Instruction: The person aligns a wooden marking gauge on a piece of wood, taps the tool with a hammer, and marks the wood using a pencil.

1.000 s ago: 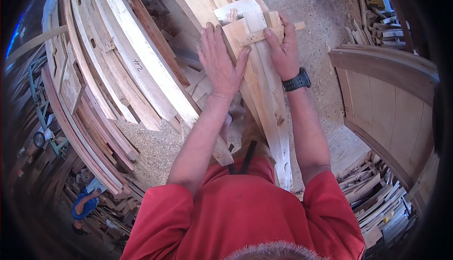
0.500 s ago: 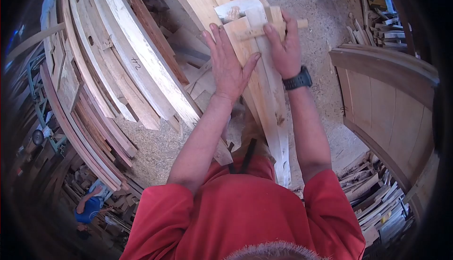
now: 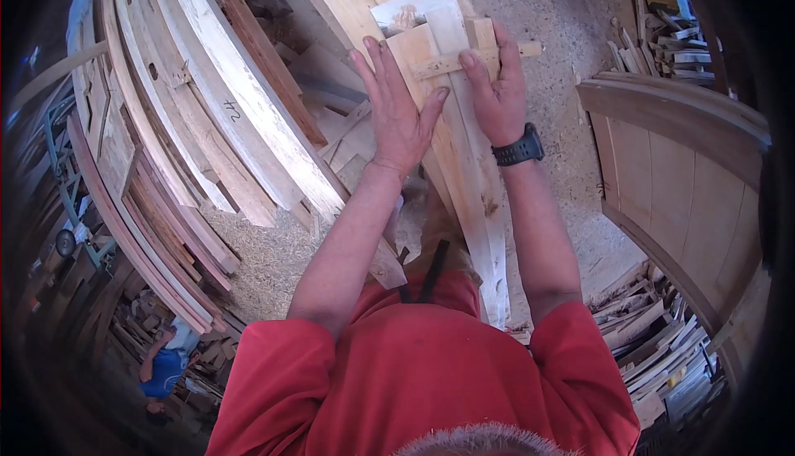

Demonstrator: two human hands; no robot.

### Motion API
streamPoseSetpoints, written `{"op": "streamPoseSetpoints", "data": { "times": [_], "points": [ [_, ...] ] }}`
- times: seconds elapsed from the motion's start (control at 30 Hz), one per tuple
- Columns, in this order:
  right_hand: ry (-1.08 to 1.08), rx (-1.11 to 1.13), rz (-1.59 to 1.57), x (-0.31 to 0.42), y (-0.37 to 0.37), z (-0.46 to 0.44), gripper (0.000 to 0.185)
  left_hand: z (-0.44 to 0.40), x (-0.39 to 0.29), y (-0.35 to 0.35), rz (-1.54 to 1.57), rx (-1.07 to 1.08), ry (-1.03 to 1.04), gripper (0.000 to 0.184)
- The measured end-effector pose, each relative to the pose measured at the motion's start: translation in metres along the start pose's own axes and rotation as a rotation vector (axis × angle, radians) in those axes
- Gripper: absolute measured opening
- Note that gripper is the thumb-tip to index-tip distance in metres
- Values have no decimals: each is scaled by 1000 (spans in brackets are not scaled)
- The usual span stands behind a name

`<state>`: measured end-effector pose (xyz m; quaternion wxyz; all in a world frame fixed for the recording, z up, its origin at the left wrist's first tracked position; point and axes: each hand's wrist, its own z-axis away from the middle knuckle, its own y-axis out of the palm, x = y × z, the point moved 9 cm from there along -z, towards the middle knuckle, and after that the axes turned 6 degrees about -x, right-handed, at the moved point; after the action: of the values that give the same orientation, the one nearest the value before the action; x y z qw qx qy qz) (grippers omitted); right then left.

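Note:
My right hand (image 3: 498,96) is closed around a wooden marking gauge (image 3: 520,49), a block on a thin crosswise stem. The stem lies across a long pale timber (image 3: 472,158) near its far end, and the block sits by the timber's right side. Spread along the left side of that timber is my left hand (image 3: 397,116), fingers stretched out and thumb resting on the top face. A dark watch (image 3: 519,147) is on my right wrist. My left palm's underside is hidden.
Long planks (image 3: 236,83) are stacked on the left, one marked with a number. A panelled wooden piece (image 3: 679,166) stands at right. Offcuts (image 3: 650,323) pile up behind it. Wood shavings (image 3: 273,265) cover the floor. Another person in a blue shirt (image 3: 164,371) is at lower left.
My right hand and the marking gauge have shifted slightly toward my body along the timber. The gauge's stem was blurred and is now sharp. My left hand stays against the timber.

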<state>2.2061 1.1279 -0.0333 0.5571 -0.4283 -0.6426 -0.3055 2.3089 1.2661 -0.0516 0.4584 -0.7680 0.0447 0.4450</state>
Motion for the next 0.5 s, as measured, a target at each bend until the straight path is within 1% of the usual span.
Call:
{"op": "streamPoseSetpoints", "data": {
  "times": [0.03,0.1,0.23,0.3,0.43,0.5],
  "points": [
    [0,1,0,-3,1,-6,57,1,0,0,1,3,-2,105],
    [-68,-2,113,-3,6,-21,56,2,2,2,6,11,-6,105],
    [-19,-22,36,3,14,-34,57,0,1,0,14,11,-21,105],
    [22,-1,1,1,13,-29,61,0,0,0,10,-1,-13,103],
    [6,-3,71,-2,5,-15,60,0,1,0,8,-16,-15,103],
    [78,-5,-52,-7,4,-5,60,1,0,0,19,-24,-3,103]
  ]
}}
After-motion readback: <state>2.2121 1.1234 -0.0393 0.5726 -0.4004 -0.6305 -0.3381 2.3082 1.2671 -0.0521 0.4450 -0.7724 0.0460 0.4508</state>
